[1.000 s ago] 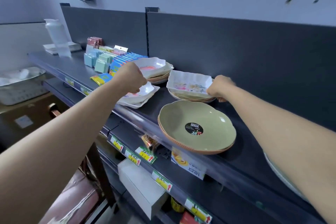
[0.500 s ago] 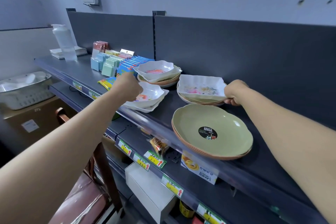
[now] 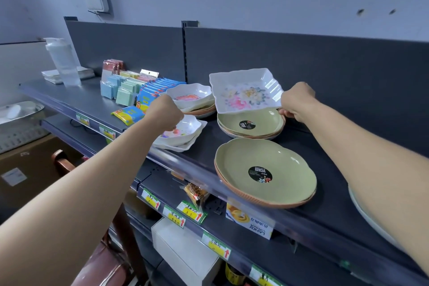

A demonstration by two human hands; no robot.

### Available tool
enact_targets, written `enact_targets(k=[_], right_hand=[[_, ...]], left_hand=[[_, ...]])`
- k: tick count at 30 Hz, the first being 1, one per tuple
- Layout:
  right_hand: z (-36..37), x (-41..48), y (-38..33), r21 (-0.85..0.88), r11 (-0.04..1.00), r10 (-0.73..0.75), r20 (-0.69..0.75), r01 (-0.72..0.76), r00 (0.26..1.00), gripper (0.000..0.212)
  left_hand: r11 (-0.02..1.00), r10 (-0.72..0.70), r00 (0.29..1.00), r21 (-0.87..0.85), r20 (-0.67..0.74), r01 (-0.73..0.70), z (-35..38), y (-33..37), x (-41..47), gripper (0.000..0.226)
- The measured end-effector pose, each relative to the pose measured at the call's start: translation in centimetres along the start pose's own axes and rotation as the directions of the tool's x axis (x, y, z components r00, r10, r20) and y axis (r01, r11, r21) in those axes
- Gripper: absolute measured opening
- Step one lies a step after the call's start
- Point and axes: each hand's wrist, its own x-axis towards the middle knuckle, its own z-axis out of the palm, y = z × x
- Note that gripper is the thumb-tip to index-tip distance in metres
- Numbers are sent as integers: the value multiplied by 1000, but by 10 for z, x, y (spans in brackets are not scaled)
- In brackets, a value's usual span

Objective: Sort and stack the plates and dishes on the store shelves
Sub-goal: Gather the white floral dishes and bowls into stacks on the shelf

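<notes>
Here we see the square white dish, printed with pink and yellow flowers, held up off the shelf and tilted so its face turns toward us; it hangs just above a stack of round plates whose top plate is green with 1 black sticker; the right hand has the dish by its right edge, fingers curled under and clamped on the rim. To the left, the left hand is closed down over the near rim of a small white bowl, fingers bent and gripping it as far as we can tell, the fingertips hidden behind the knuckles; that bowl sits on top of 1 or 2 like dishes at the shelf's front edge. Behind it stands another pile of white bowls; nearer us, at the front, lies a large green plate on orange-brown ones. Further left along the shelf are rows of blue packets and a clear shaker bottle; yellow price tags line the lower rail.
</notes>
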Motion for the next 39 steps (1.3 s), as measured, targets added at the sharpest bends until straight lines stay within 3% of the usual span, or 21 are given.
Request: enact_targets(k=[6,11,13,15,17,18,22,30,33,39], right_hand=[[10,-2,-12,-10,996,-86,-20,86,996,8],[24,-3,-19,-37,995,-98,6,98,995,18],[29,-4,-21,-47,993,-107,13,107,994,23],[34,-4,-22,-47,991,-123,24,124,992,25],[38,-6,-23,-55,989,-135,29,137,990,24],[40,-7,-23,-59,988,-141,33,143,989,24],[43,-9,-23,-61,986,-153,41,155,987,26],[31,-9,-19,-84,984,-155,9,155,988,27],[27,-9,-16,-93,984,-153,5,153,988,27],[12,-4,-12,-100,982,-161,-25,157,987,24]], left_hand=[[1000,-4,999,20,-50,5,-9,-8,9,15],[976,-11,986,211,-168,47,-23,-27,2,13],[956,-51,984,276,-170,98,-27,-36,-2,6],[935,-92,982,324,-164,142,-30,-47,-3,20],[936,-88,987,329,-138,129,-32,-57,-4,9],[944,-88,989,306,-121,122,-33,-59,-4,2],[974,-137,989,175,-60,145,-30,-63,-1,31],[961,-273,962,-57,-15,272,-27,-59,-5,33],[938,-316,948,-163,-34,307,-29,-55,-6,19],[944,-288,945,-213,-153,253,-43,-41,-19,24]])
